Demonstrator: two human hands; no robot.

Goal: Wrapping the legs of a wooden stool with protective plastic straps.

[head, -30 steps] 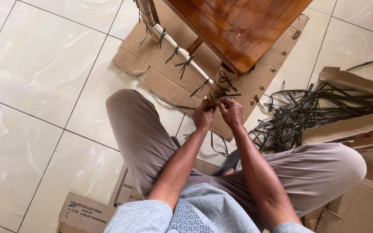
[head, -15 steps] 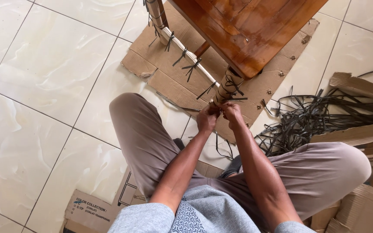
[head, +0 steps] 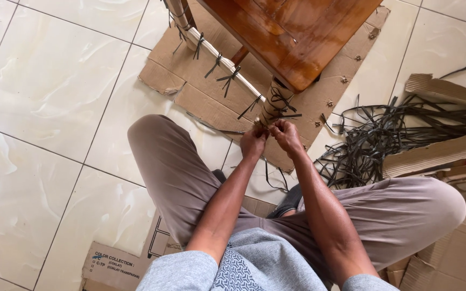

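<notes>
Grey short-sleeved shirt (head: 254, 267) with patterned panel, taupe trousers (head: 179, 172), bare forearms

I am seeing my left hand (head: 253, 142) and right hand (head: 287, 134) covering whatever they are pinching at the wrapped table leg (head: 274, 106), while the wooden tabletop (head: 292, 32) is running off the top edge.
</notes>
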